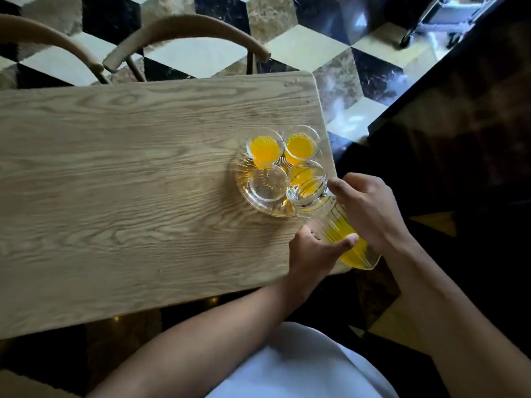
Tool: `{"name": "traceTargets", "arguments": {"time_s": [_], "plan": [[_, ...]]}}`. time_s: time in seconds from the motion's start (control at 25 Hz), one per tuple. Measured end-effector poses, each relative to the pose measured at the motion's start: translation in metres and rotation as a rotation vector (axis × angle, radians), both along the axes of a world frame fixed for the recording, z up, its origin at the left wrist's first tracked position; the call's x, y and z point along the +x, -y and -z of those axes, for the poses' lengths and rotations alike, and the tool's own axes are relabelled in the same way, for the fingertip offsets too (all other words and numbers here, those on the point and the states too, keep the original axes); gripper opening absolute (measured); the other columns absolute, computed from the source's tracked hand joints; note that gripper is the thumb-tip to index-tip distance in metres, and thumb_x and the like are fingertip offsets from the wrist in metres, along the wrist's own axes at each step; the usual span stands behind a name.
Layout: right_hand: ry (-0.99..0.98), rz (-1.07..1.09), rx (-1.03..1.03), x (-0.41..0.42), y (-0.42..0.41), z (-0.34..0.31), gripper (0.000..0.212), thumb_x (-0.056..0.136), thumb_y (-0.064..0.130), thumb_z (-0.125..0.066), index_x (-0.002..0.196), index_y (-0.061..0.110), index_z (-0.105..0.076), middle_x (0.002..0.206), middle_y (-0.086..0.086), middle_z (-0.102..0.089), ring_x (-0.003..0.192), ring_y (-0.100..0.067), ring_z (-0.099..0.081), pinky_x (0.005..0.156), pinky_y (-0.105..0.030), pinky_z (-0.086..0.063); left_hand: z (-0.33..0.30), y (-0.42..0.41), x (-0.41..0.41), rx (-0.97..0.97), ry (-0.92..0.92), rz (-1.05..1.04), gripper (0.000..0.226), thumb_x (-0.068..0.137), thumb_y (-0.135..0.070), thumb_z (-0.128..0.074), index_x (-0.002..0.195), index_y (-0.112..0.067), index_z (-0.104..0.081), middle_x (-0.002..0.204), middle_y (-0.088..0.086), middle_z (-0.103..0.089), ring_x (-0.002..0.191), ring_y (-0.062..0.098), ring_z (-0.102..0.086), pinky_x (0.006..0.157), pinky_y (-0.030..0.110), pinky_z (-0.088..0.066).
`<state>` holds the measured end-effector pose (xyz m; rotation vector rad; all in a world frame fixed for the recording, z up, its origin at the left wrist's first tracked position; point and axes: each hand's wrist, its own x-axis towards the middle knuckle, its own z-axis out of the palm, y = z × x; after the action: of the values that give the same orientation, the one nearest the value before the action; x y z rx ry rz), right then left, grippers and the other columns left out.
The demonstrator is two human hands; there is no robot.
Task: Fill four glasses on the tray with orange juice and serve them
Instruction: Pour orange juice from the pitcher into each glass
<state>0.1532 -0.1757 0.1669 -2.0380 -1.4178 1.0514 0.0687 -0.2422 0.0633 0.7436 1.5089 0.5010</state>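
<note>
A round clear glass tray (244, 188) sits near the right end of the wooden table (129, 182). Several glasses stand on it. The two far glasses (264, 147) (300, 145) hold orange juice. The near right glass (306, 173) holds juice too and lies under the jug's mouth. The near left glass (267, 183) looks empty. A ribbed glass jug of juice (342, 234) is tilted toward the tray. My right hand (370, 205) grips its upper side. My left hand (316, 251) supports it from below.
Two wooden chairs (184, 30) (51, 47) stand at the table's far side. The table's right edge (324, 116) runs just beside the tray. A dark counter (459, 110) is to the right. The floor is checkered tile.
</note>
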Motion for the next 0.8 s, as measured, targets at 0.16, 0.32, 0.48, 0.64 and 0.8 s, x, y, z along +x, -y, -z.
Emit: {"name": "traceTargets", "arguments": {"time_s": [0.16,0.32,0.48,0.64,0.8], "plan": [[0.024,0.019,-0.04,-0.014,-0.004,0.003,0.044,0.094,0.035,-0.065,0.056,0.017,-0.053,0.051,0.007,-0.045,0.048,-0.01,-0.04,0.05,-0.028,-0.031,-0.003,-0.003,-0.009,-0.032,0.06,0.006,0.052,0.07,-0.038,-0.097,0.071,-0.026,-0.046,0.056,-0.014,-0.046,0.038,-0.005,-0.043,0.04,0.011,-0.032],[0.091,-0.01,-0.091,-0.031,-0.01,0.0,0.041,0.096,0.035,-0.063,0.065,0.007,-0.061,0.057,0.0,-0.051,0.052,-0.014,-0.044,0.052,-0.03,-0.033,-0.002,-0.005,-0.018,-0.055,0.073,0.003,0.056,0.071,-0.036,-0.096,0.066,-0.024,-0.042,0.037,-0.015,-0.041,0.035,0.001,-0.037,0.04,0.014,-0.032],[0.15,-0.006,-0.138,-0.043,-0.017,-0.003,0.044,0.096,0.035,-0.062,0.061,0.011,-0.054,0.055,0.001,-0.048,0.05,-0.015,-0.043,0.05,-0.029,-0.032,0.002,-0.008,-0.024,-0.075,0.088,0.003,0.059,0.069,-0.041,-0.095,0.068,-0.022,-0.04,0.052,-0.012,-0.038,0.038,0.005,-0.029,0.041,0.019,-0.028],[0.198,-0.004,-0.174,-0.053,-0.025,-0.002,0.044,0.097,0.036,-0.061,0.057,0.018,-0.052,0.053,0.002,-0.049,0.048,-0.015,-0.045,0.049,-0.027,-0.032,0.008,-0.011,-0.028,-0.097,0.126,0.001,0.056,0.065,-0.046,-0.093,0.07,-0.022,-0.043,0.055,-0.013,-0.039,0.041,0.004,-0.029,0.041,0.019,-0.029],[0.232,-0.021,-0.18,-0.06,-0.03,-0.002,0.043,0.098,0.037,-0.061,0.059,0.018,-0.053,0.051,0.004,-0.048,0.047,-0.014,-0.045,0.049,-0.026,-0.031,0.008,-0.013,-0.027,-0.124,0.162,-0.027,0.061,0.061,-0.052,-0.093,0.07,-0.025,-0.039,0.06,-0.01,-0.039,0.049,0.008,-0.028,0.045,0.025,-0.029]]}}
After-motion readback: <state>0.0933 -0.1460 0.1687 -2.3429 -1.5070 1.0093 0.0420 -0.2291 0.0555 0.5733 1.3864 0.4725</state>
